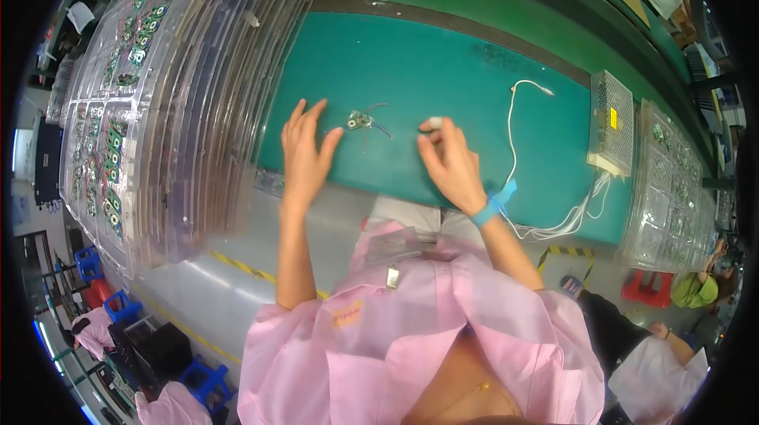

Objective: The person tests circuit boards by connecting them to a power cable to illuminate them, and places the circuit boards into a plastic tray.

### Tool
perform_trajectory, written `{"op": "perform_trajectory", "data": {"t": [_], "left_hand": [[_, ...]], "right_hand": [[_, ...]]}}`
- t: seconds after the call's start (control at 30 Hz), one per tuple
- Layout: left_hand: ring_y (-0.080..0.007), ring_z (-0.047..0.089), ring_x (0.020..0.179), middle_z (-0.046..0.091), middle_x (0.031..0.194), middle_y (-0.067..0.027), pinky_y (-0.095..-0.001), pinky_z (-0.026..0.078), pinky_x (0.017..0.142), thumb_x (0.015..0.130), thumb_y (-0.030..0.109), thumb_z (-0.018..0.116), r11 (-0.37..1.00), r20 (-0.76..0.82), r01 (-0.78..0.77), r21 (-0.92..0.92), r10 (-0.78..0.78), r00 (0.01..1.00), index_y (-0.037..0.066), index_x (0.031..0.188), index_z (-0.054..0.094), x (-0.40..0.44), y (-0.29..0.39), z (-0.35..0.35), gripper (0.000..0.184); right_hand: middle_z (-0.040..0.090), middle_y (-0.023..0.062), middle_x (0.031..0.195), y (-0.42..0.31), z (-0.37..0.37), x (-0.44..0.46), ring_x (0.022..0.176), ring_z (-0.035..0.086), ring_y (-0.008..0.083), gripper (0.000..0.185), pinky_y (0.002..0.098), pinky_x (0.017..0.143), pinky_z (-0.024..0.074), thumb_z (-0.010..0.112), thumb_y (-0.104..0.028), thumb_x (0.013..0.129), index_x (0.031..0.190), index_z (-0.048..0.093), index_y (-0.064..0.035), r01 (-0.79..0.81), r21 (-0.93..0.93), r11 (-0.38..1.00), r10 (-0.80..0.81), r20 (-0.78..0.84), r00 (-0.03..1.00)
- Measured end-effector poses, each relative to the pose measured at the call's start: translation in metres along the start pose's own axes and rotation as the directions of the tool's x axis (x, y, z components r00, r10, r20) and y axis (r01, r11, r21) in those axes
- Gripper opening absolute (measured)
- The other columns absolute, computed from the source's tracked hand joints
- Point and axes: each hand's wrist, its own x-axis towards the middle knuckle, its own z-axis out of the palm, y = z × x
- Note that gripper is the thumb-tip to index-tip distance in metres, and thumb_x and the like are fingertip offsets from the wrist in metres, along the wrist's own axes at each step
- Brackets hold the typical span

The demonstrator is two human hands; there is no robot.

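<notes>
A small green circuit board (pixel 360 120) with thin wires lies on the green work mat (pixel 332 53), between my two hands. My left hand (pixel 307 148) is just left of the board, fingers apart and holding nothing. To the right of the board is my right hand (pixel 452 158), its thumb and index finger curled close to each other near a small dark thing too tiny to make out. A white cover sits on one fingertip. Around my right wrist is a blue band (pixel 492 205), with a white cord (pixel 512 136) running beside it on the mat.
Tall stacked clear trays (pixel 213 93) with circuit boards stand at the left. At the right are a perforated metal box (pixel 613 120) with white cables (pixel 573 223) and more clear trays (pixel 670 188). Other people sit at the lower right and lower left.
</notes>
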Motion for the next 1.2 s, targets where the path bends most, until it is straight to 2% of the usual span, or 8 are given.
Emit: {"op": "perform_trajectory", "data": {"t": [0.13,0.5,0.73,0.77,0.8,0.97,1.13,1.2], "left_hand": [[-0.0312,0.042,0.124,0.057,0.11,-0.0086,-0.0409,0.03,0.101,0.083,0.022,0.063,1.0,0.04,0.005,-0.03,-0.004,0.999,0.007,0.114,0.056,-0.006,-0.003,0.004,0.036],[-0.0283,0.047,0.116,0.059,0.098,-0.0065,-0.0393,0.032,0.098,0.082,0.017,0.063,0.98,0.011,0.108,-0.166,-0.108,0.994,0.006,0.092,0.058,-0.003,0.0,0.019,0.016],[-0.0197,0.053,0.099,0.059,0.096,-0.0076,-0.0303,0.037,0.088,0.086,0.014,0.06,0.778,0.099,0.333,-0.533,-0.333,0.938,0.006,0.091,0.056,-0.002,0.013,0.002,0.01],[-0.018,0.054,0.096,0.058,0.095,-0.0078,-0.0285,0.038,0.087,0.087,0.014,0.059,0.684,0.153,0.388,-0.617,-0.379,0.912,0.006,0.091,0.056,-0.001,0.017,0.0,0.01],[-0.0163,0.054,0.093,0.058,0.095,-0.008,-0.0268,0.038,0.085,0.088,0.014,0.058,0.577,0.211,0.438,-0.689,-0.418,0.884,0.006,0.092,0.055,0.0,0.019,-0.002,0.009],[-0.0126,0.055,0.087,0.056,0.092,-0.0046,-0.0224,0.041,0.075,0.092,0.014,0.056,0.182,0.301,0.404,-0.897,-0.419,0.857,0.006,0.1,0.052,-0.001,0.03,-0.008,0.012],[-0.0113,0.054,0.081,0.056,0.084,-0.0038,-0.0227,0.04,0.074,0.092,0.015,0.054,-0.016,0.262,0.297,-0.955,-0.516,0.816,0.007,0.103,0.049,0.003,0.056,-0.009,0.014],[-0.0112,0.054,0.081,0.056,0.083,-0.0034,-0.0226,0.04,0.073,0.092,0.014,0.055,-0.035,0.288,0.311,-0.95,-0.489,0.823,0.007,0.103,0.049,0.002,0.062,-0.005,0.014]], "right_hand": [[0.055,0.0068,0.09,-0.013,0.029,0.016,0.07,0.053,0.0197,0.024,0.0333,0.056,0.0445,0.06,-0.015,0.083,0.104,0.053,-0.0077,0.317,-0.337,0.886,-0.365,-0.087,0.927],[0.054,0.0104,0.099,-0.016,0.073,0.035,0.089,0.052,0.0269,0.023,0.0357,0.069,0.0462,0.059,-0.016,0.083,0.104,0.053,-0.0085,0.321,-0.401,0.858,-0.4,-0.132,0.907],[0.055,0.0113,0.091,-0.017,0.05,0.04,0.081,0.053,0.0239,0.016,0.033,0.068,0.0456,0.058,-0.01,0.083,0.096,0.05,-0.0054,0.374,-0.085,0.923,-0.38,-0.063,0.923],[0.057,0.0099,0.09,-0.019,0.043,0.041,0.079,0.055,0.0207,0.014,0.0302,0.066,0.0456,0.057,-0.012,0.086,0.096,0.05,-0.0054,0.212,0.211,0.954,-0.215,-0.01,0.977],[0.059,0.0085,0.089,-0.021,0.037,0.041,0.076,0.056,0.0174,0.013,0.0274,0.064,0.0456,0.056,-0.014,0.089,0.096,0.05,-0.0054,0.015,0.476,0.879,-0.066,0.09,0.994],[0.061,0.0065,0.094,-0.024,0.014,0.036,0.078,0.058,0.0126,0.016,0.0221,0.065,0.0443,0.057,-0.016,0.091,0.101,0.053,-0.004,-0.252,0.771,0.585,0.159,0.196,0.968],[0.061,0.0099,0.097,-0.019,0.006,0.03,0.082,0.059,0.0133,0.021,0.0216,0.062,0.0443,0.057,-0.016,0.09,0.106,0.052,-0.0025,-0.336,0.923,0.188,0.197,0.3,0.934],[0.061,0.0101,0.097,-0.024,0.004,0.025,0.082,0.059,0.0133,0.021,0.0215,0.062,0.0442,0.057,-0.015,0.09,0.106,0.052,-0.0023,-0.337,0.925,0.175,0.191,0.304,0.933]]}}
